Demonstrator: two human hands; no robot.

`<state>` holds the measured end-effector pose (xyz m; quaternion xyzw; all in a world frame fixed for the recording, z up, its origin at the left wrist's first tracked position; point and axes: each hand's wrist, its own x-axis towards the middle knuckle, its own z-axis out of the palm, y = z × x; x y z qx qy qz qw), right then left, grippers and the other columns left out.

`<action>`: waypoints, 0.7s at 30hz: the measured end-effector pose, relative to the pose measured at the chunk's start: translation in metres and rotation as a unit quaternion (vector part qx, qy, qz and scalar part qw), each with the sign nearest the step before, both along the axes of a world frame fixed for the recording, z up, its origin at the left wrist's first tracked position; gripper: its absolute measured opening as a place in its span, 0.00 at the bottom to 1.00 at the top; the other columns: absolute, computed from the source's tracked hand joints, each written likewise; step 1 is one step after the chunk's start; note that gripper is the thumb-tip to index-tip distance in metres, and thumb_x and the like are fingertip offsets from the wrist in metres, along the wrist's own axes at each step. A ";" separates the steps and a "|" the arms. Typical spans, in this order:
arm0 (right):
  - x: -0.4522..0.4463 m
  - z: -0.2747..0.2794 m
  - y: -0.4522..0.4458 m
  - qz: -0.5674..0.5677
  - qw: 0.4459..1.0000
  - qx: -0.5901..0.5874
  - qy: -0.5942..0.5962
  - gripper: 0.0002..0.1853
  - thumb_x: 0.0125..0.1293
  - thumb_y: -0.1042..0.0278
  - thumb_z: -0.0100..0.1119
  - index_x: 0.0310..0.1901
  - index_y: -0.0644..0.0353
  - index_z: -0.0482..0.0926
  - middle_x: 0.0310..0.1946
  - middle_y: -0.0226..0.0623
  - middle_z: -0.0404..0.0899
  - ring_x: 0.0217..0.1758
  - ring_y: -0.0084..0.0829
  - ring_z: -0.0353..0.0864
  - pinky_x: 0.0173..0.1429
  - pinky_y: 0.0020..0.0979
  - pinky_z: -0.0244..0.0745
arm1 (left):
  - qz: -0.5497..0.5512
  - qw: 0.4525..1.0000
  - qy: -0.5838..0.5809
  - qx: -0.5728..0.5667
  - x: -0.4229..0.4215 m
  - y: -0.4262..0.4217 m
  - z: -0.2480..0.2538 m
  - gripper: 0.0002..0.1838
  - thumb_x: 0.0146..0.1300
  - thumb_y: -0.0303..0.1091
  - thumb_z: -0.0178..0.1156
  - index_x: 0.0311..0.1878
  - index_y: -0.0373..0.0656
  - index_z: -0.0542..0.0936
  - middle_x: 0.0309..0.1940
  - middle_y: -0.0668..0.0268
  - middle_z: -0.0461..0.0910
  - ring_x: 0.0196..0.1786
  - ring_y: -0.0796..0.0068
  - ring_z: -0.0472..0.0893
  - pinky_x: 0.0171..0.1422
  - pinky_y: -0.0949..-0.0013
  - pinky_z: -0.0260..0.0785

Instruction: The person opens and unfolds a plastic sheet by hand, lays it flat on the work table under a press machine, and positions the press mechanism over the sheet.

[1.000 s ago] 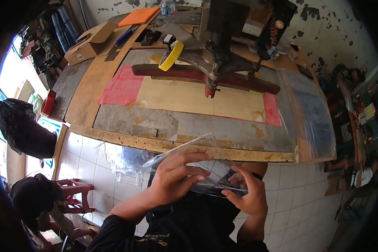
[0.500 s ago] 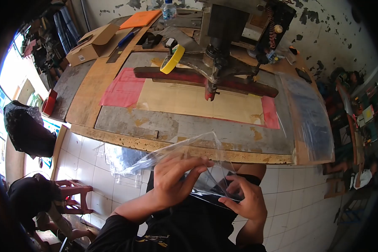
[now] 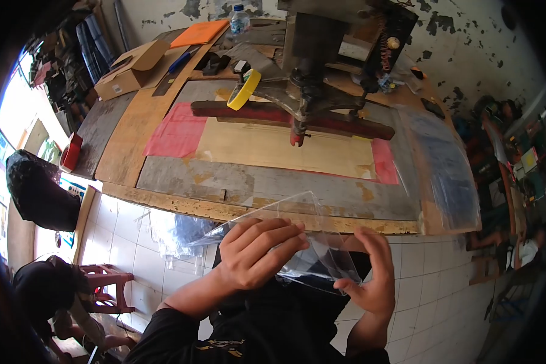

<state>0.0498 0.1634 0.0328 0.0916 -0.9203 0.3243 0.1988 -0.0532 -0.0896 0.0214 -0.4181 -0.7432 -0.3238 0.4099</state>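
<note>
A clear plastic sheet, folded or layered like a pouch [image 3: 306, 209], spreads above my lap, just in front of the table's edge. My left hand [image 3: 261, 252] lies over its left part with fingers bent and pressed together, gripping it. Beside the sheet's right corner is my right hand [image 3: 373, 276], its thumb and fingers wide apart. The thumb tip is at or very near the plastic edge; whether it touches, I cannot tell.
Behind stands a press with a long red-and-dark bar [image 3: 297, 120] over a tan pad [image 3: 273, 148]. A yellow tape roll [image 3: 244, 90] hangs on it. Clear sheets [image 3: 440, 173] are stacked at right; a cardboard box [image 3: 130, 70] sits at left. A person [image 3: 57, 297] is at lower left.
My right hand has opened and moved slightly right, away from the plastic. My left hand's fingers have flattened further over the sheet, which stays in nearly the same place.
</note>
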 end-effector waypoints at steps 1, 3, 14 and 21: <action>-0.004 0.000 0.000 0.023 0.998 -0.024 0.045 0.40 0.61 0.45 0.85 0.66 0.65 0.83 0.64 0.47 0.85 0.69 0.48 0.84 0.72 0.46 0.79 | -0.016 1.000 0.003 -0.011 0.000 0.001 0.002 0.14 0.66 0.34 0.73 0.54 0.45 0.87 0.51 0.64 0.93 0.51 0.67 0.92 0.50 0.68 0.77; -0.016 0.013 -0.011 0.066 0.990 -0.056 0.112 0.35 0.63 0.52 0.84 0.66 0.65 0.84 0.65 0.45 0.85 0.73 0.49 0.83 0.76 0.47 0.76 | -0.036 0.999 0.006 -0.022 0.002 0.004 0.004 0.13 0.67 0.33 0.71 0.54 0.44 0.87 0.50 0.64 0.93 0.50 0.67 0.92 0.50 0.69 0.77; -0.050 0.034 -0.017 0.219 0.972 -0.042 0.079 0.22 0.59 0.69 0.84 0.54 0.58 0.89 0.50 0.33 0.91 0.51 0.36 0.89 0.56 0.39 0.78 | -0.116 0.990 -0.055 -0.061 0.005 0.001 0.010 0.16 0.63 0.29 0.72 0.55 0.42 0.85 0.41 0.67 0.90 0.36 0.75 0.89 0.39 0.72 0.75; -0.047 0.027 -0.020 0.150 0.983 -0.047 0.098 0.16 0.57 0.78 0.83 0.48 0.59 0.91 0.39 0.32 0.91 0.40 0.34 0.87 0.49 0.35 0.78 | -0.113 0.990 -0.081 -0.036 0.002 0.011 0.003 0.15 0.64 0.29 0.76 0.53 0.42 0.85 0.31 0.71 0.85 0.25 0.77 0.81 0.30 0.72 0.71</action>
